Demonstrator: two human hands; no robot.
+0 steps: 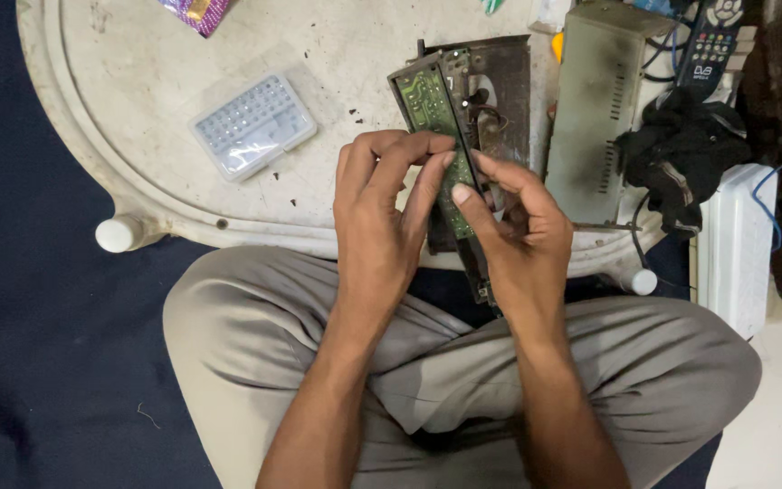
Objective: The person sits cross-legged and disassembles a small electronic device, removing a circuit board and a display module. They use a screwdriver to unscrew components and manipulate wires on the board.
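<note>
Both hands grip one long green printed circuit board [433, 118], held on edge and tilted over the near rim of the dirty white oval plastic table [119, 145]. Left hand [382, 226]: fingers curled, fingertips pinching the board's left face. Right hand [518, 240]: thumb and forefinger closed on its right edge. Beyond the board: dark brown metal chassis [504, 91]. Right of it: grey vented metal cover [595, 109]. Left, well apart: clear plastic compartment box [252, 125].
</note>
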